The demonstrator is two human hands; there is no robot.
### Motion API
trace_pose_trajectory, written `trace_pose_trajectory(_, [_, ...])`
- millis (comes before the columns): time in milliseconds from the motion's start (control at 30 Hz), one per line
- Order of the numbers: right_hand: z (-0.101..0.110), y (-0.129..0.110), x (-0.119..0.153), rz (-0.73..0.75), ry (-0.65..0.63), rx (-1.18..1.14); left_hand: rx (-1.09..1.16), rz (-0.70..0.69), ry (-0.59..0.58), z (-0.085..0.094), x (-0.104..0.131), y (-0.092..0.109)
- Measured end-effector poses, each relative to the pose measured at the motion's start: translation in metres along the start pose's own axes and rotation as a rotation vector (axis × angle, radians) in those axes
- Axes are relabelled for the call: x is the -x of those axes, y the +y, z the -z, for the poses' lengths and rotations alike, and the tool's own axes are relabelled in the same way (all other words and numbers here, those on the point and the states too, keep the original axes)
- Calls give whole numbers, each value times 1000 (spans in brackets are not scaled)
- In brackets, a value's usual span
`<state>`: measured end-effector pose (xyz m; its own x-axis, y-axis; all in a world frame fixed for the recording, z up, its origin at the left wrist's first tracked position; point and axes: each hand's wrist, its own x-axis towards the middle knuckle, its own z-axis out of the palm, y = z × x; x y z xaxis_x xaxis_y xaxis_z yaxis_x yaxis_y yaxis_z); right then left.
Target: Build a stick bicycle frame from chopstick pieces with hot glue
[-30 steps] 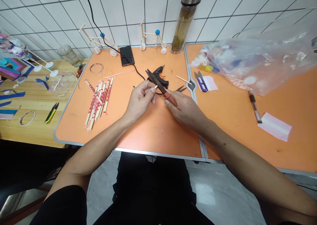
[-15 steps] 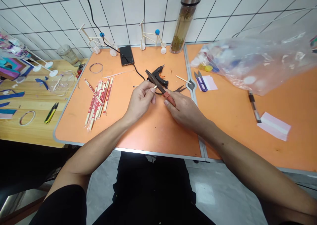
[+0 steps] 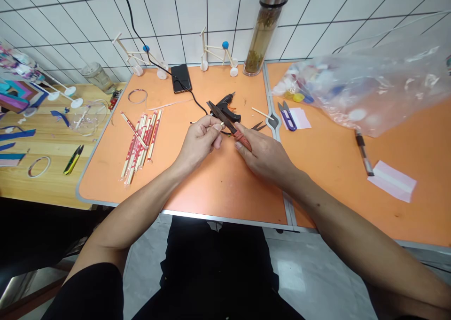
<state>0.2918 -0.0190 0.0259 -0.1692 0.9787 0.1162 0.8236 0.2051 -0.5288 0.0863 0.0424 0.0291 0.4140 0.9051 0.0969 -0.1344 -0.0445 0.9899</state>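
My left hand (image 3: 202, 136) pinches a short pale wooden stick (image 3: 222, 124), most of it hidden by the fingers. My right hand (image 3: 262, 148) is closed round the red-brown handle of a knife (image 3: 225, 116) with a long dark blade. The blade slants up and left and meets the stick's tip by my left fingertips. Just behind the knife lies a black glue gun (image 3: 225, 106). Small dark snips (image 3: 259, 126) rest beyond my right hand. Left of my left hand is a pile of chopsticks in red-printed wrappers (image 3: 139, 144).
Two stick models with blue balls (image 3: 146, 49) stand at the wall beside a phone (image 3: 181, 78) and a tea bottle (image 3: 262, 38). A loose stick (image 3: 261, 113), purple snips (image 3: 289, 118), a pen (image 3: 364, 152) and a plastic bag (image 3: 369, 85) lie rightward. A black cable crosses the table.
Both hands keep nearly the same place and grip. The view has shifted very slightly, and a bit more of the stick's tip shows at the blade.
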Motion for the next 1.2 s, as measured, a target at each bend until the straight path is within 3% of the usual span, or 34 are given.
trace_pose_trajectory(300, [-1,-2,0,-5,-15,-4,49,41,7,0,1,1])
trace_pose_trajectory(900, [-12,-2,5,63,83,-160,90,69,3,-2,4,4])
trace_pose_trajectory(1200, [-12,-7,6,5,65,-163,70,84,7,-2,4,4])
